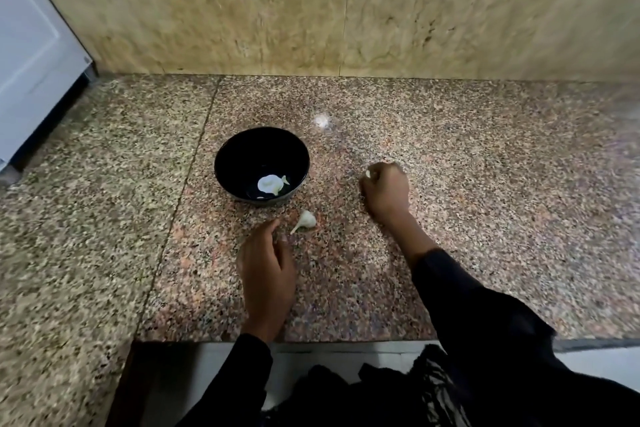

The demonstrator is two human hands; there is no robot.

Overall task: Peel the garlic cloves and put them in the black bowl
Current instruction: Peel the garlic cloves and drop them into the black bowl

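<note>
A round, glossy black bowl stands upright on the speckled granite counter, left of centre. At its bottom lies a pale white garlic piece with a small pointed tip toward the right; whether it is peeled cannot be told. Just in front of the bowl, apart from its wall, a small white garlic clove lies on its side on the counter, plump end up-right, thin stem tail pointing down-left. To the right of the bowl, well apart from it, a sliver of white garlic shows, mostly hidden, its shape unclear.
</note>
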